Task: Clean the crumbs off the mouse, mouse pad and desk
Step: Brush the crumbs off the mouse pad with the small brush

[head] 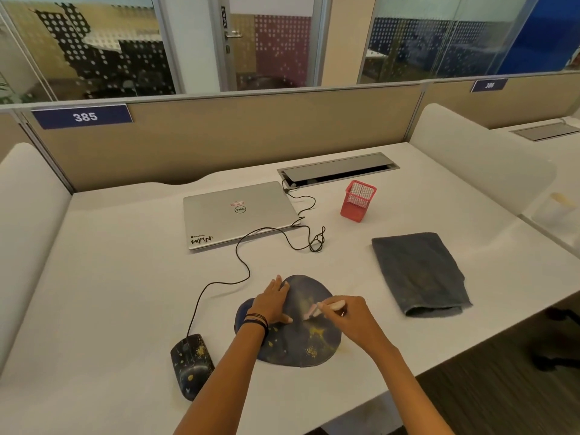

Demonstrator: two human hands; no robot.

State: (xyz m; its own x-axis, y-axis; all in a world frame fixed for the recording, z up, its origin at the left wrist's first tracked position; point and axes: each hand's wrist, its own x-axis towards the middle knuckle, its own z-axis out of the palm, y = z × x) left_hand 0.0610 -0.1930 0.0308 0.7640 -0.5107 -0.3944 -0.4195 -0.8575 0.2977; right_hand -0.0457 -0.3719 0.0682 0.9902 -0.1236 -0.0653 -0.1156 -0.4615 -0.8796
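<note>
White cubicle desk (110,277). Mouse pad (301,337) near front edge, left hand (272,304) pressed flat on it, fingers spread. Right hand (348,315) pinches small pink brush (314,310), bristles on pad. Crumbs (315,332) lie just nearward of bristles. Mouse (191,365) left, speckled.

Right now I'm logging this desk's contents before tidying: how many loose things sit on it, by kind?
Laptop: 1
Mouse: 1
Mouse pad: 1
Red mesh cup: 1
Grey cloth: 1
Small brush, held in the right hand: 1
Total: 6
</note>
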